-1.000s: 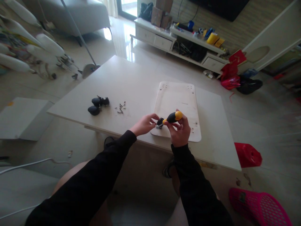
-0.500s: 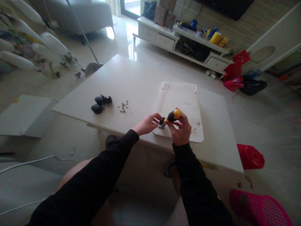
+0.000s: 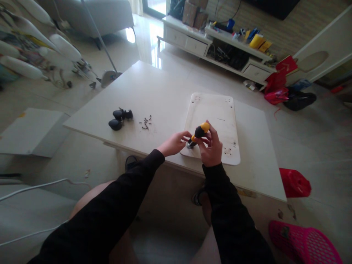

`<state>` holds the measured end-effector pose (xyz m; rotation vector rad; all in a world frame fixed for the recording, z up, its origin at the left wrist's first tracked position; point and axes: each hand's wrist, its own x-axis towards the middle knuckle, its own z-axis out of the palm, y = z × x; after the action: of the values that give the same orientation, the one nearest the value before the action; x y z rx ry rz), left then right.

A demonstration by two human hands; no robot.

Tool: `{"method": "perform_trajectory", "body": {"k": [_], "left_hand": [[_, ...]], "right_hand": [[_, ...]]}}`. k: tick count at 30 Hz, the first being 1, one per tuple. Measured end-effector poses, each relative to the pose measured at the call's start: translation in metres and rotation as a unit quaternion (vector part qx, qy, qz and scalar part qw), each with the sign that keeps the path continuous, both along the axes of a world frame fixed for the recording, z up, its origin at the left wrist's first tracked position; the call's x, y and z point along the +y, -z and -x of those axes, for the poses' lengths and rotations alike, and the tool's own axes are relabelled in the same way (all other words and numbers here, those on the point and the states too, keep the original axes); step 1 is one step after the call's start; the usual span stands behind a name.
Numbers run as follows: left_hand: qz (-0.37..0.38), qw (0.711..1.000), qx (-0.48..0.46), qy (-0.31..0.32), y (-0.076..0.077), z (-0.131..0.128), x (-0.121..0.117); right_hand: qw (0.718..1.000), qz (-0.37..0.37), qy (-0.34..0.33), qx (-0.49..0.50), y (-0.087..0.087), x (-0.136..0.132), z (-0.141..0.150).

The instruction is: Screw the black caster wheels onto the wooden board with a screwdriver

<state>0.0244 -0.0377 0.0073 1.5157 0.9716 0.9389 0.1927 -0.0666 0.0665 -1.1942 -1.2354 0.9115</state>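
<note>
My right hand (image 3: 212,149) is wrapped round a yellow-and-black screwdriver (image 3: 202,129), tilted with its shaft pointing down at a caster (image 3: 189,145). This small black wheel with a metal plate stands at the near left corner of a white rounded board (image 3: 210,112). From the left, my left hand (image 3: 175,143) pinches the caster; its fingertips partly hide it. The screwdriver's tip is too small to make out. Holes show in the board's other corners. Several loose screws (image 3: 145,123) lie to the left, beside a cluster of black casters (image 3: 117,119).
The board lies on a white table (image 3: 156,91), whose near edge is just before my knees. On the floor are a white box (image 3: 35,132), a red bucket-like object (image 3: 294,182) and a pink perforated basket or shoe (image 3: 305,242). A cluttered TV cabinet (image 3: 195,47) stands behind.
The screwdriver leans a little further left and its metal shaft now shows above the caster. My right hand has turned slightly on the handle; the whole view has shifted a little.
</note>
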Motion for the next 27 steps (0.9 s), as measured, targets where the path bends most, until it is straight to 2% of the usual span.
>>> {"method": "perform_trajectory", "body": {"k": [3,7,12,16,20,24,27], "left_hand": [[-0.003,1.000,-0.007,-0.001,0.002,0.000,0.000],[-0.011,1.000,0.012,-0.016,0.000,0.001,0.000],[-0.062,0.998,0.019,-0.024,-0.008,0.000,-0.002],[-0.067,0.997,0.007,-0.039,-0.009,-0.005,-0.004],[-0.074,0.994,0.028,-0.069,-0.008,-0.011,-0.005],[-0.065,0.996,0.021,-0.058,-0.007,-0.013,-0.003],[-0.053,0.997,-0.001,-0.053,-0.005,-0.011,0.000]], "right_hand": [[1.000,-0.002,-0.016,-0.006,0.001,0.004,0.000],[0.992,-0.073,-0.034,-0.098,0.010,0.009,-0.003],[0.980,-0.113,-0.008,-0.160,0.017,0.014,-0.001],[0.973,-0.128,0.004,-0.193,0.023,0.017,0.002],[0.977,-0.127,-0.030,-0.168,0.025,0.017,0.003],[0.982,-0.127,-0.092,-0.102,0.020,0.013,0.000],[0.983,-0.128,-0.088,-0.095,0.018,0.013,-0.002]]}}
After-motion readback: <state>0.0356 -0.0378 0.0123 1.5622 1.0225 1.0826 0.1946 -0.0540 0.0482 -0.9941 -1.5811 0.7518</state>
